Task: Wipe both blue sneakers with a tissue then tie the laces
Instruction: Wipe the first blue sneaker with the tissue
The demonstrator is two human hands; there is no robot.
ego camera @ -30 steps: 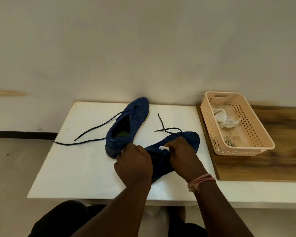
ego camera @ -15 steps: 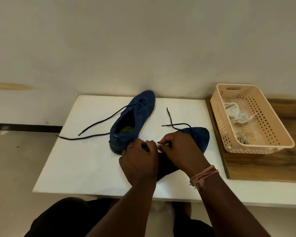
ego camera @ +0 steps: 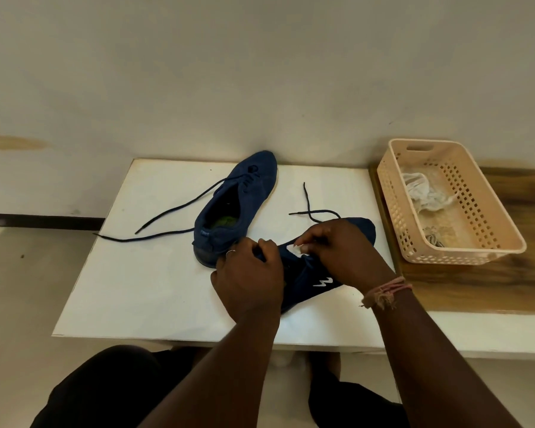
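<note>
Two blue sneakers lie on a white table. The far sneaker points away from me, its dark laces loose and trailing left. The near sneaker lies under my hands with its toe to the right and a white logo on its side. My left hand pinches one strand of its lace over the tongue. My right hand pinches the other strand, and loose lace ends cross on the table behind it. A crumpled tissue lies in the basket.
A peach perforated basket stands on a wooden board at the right, next to the table. A pale wall rises right behind the table. My dark-clad knees are below the table's front edge.
My hands have drawn closer together over the near sneaker and lifted a lace strand between them. The white logo on its side now shows. The camera has shifted slightly.
</note>
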